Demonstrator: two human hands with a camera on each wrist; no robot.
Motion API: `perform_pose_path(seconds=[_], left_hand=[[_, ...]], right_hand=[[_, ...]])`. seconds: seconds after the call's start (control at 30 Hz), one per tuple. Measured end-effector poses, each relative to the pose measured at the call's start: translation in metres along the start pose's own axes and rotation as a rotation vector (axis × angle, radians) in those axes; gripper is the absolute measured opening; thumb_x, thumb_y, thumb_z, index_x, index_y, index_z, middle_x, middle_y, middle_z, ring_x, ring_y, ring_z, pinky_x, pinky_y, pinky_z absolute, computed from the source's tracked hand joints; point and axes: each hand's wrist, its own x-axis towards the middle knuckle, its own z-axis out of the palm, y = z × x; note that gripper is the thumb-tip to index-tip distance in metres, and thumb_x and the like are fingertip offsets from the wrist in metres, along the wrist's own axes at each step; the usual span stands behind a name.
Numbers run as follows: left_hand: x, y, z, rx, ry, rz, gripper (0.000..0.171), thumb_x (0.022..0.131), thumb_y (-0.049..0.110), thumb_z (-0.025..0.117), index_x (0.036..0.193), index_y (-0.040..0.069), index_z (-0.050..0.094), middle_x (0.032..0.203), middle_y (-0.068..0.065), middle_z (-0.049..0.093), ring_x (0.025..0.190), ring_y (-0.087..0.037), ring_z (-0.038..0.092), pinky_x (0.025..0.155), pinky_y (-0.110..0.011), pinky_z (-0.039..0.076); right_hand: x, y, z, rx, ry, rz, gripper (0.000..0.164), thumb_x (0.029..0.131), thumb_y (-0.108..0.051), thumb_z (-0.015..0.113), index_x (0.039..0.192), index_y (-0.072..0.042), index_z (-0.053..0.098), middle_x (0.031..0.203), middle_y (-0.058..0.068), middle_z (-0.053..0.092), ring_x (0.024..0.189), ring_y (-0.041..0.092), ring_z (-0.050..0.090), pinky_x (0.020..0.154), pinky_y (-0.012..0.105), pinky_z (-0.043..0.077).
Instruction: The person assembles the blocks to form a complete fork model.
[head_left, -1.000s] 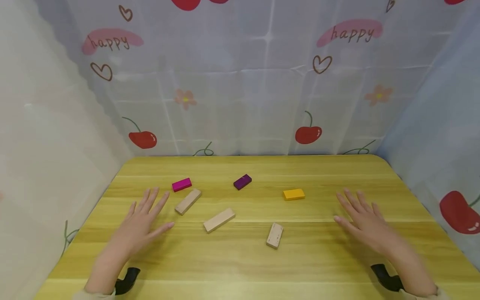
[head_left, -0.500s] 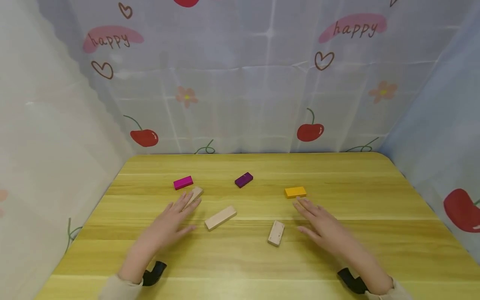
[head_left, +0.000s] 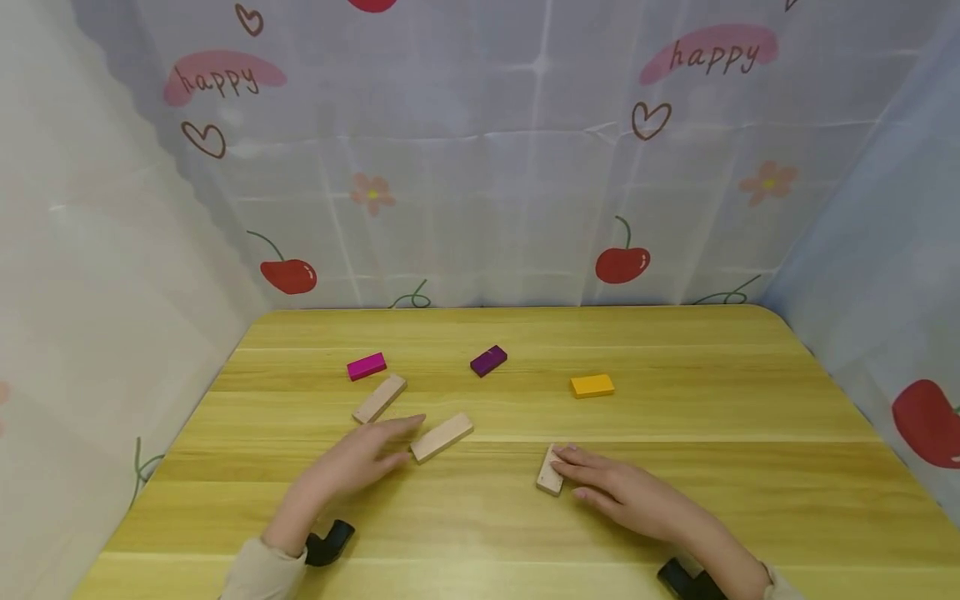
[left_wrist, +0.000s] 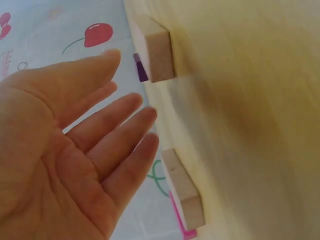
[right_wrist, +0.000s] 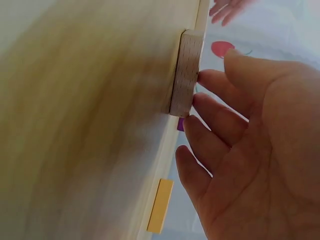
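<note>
In the head view my left hand [head_left: 356,457] hovers beside the middle plain wooden block [head_left: 442,438], fingers extended and thumb apart. The left wrist view shows a gap between its fingers and that block [left_wrist: 154,50]. A second plain wooden block [head_left: 380,398] lies just beyond this hand. My right hand [head_left: 630,496] reaches over the right plain wooden block [head_left: 550,477], covering part of it. Its fingertips appear to touch the block's upper face in the right wrist view, where the block [right_wrist: 187,74] lies flat and the thumb stays off it.
A magenta block [head_left: 367,367] lies at the back left, close to a plain block. Farther back are a purple block [head_left: 489,361] and a yellow block [head_left: 592,386]. The wood-grain table [head_left: 480,542] meets a cherry-print curtain [head_left: 480,208] behind.
Both hands have moved inward from the sides. The left now lies near the middle plain block; the right has come down onto the right plain block. The blocks look unmoved.
</note>
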Motion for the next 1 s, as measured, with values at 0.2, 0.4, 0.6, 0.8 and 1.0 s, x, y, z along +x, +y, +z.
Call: perform_pose_path(seconds=[0.2,0.4,0.6,0.8,1.0], left_hand=[[0.003,-0.005,0.008,-0.037,-0.003,0.005,0.038,0.090,0.007,0.063,0.128,0.002,0.058,0.122,-0.010,0.060,0.109,-0.020,0.056,0.085,-0.035,0.048],[0.009,-0.012,0.005,-0.115,-0.054,0.096,0.064,0.082,0.010,0.073,0.138,0.001,0.045,0.137,-0.011,0.047,0.124,-0.026,0.043,0.097,-0.042,0.039],[0.032,-0.027,-0.001,-0.305,-0.248,0.173,0.092,0.078,0.016,0.077,0.150,0.009,0.021,0.154,-0.006,0.015,0.139,-0.030,0.006,0.107,-0.050,0.017],[0.044,-0.033,-0.006,-0.361,-0.401,0.177,0.094,0.079,0.017,0.076,0.151,0.014,0.017,0.155,-0.001,0.008,0.140,-0.024,-0.001,0.108,-0.051,0.013],[0.057,-0.034,-0.013,-0.360,-0.532,0.262,0.094,0.081,0.014,0.074,0.151,0.006,0.011,0.155,-0.012,0.001,0.138,-0.033,-0.006,0.106,-0.057,0.006]], right_hand=[[0.001,0.001,0.002,0.000,0.001,0.005,0.045,0.101,-0.028,0.044,0.144,-0.017,0.039,0.150,-0.002,0.028,0.134,0.019,0.027,0.101,0.044,0.034],[0.002,0.003,0.002,0.000,0.009,-0.007,0.045,0.100,-0.027,0.046,0.143,-0.015,0.040,0.150,0.000,0.028,0.134,0.020,0.028,0.100,0.044,0.034],[0.001,0.005,0.003,0.008,0.035,-0.049,0.044,0.100,-0.023,0.048,0.142,-0.013,0.042,0.149,0.002,0.030,0.133,0.021,0.029,0.100,0.042,0.035],[0.000,0.005,0.003,0.001,0.051,-0.070,0.043,0.100,-0.023,0.047,0.141,-0.012,0.044,0.148,0.003,0.032,0.133,0.021,0.030,0.100,0.041,0.035],[-0.001,0.005,0.001,0.009,0.056,-0.076,0.042,0.099,-0.022,0.048,0.140,-0.012,0.045,0.147,0.003,0.033,0.133,0.021,0.031,0.101,0.040,0.035]])
